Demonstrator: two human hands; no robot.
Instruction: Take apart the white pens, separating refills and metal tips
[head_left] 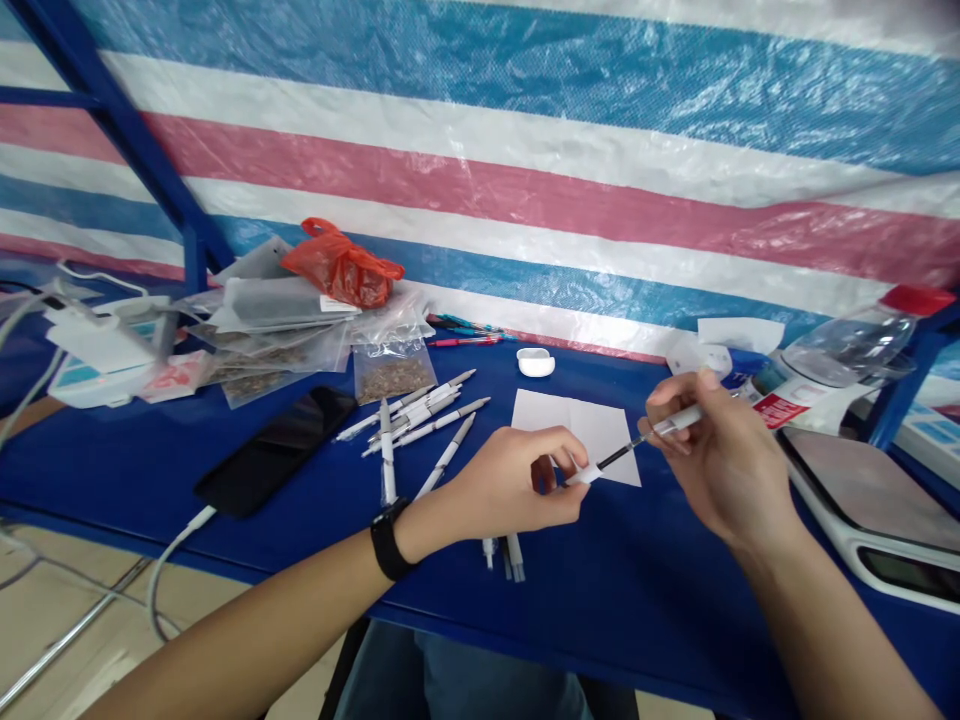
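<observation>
My left hand (510, 480), with a black watch strap on its wrist, pinches a short white pen piece (577, 476) above a sheet of white paper (577, 430). My right hand (712, 450) grips a white pen barrel (679, 422), and a thin black pen refill (622, 450) runs from it toward the white piece. The refill's far end is hidden inside that piece or behind my fingers. Several white pens (412, 425) lie scattered on the blue table (225, 540) left of the paper. Small white pen parts (504, 556) lie below my left hand.
A black phone (274, 450) with a white cable lies at left. Clear zip bags (277, 335), a red plastic bag (341, 265) and a white earbud case (535, 362) sit behind. A digital scale (870, 500) and plastic bottle (847, 350) stand at right.
</observation>
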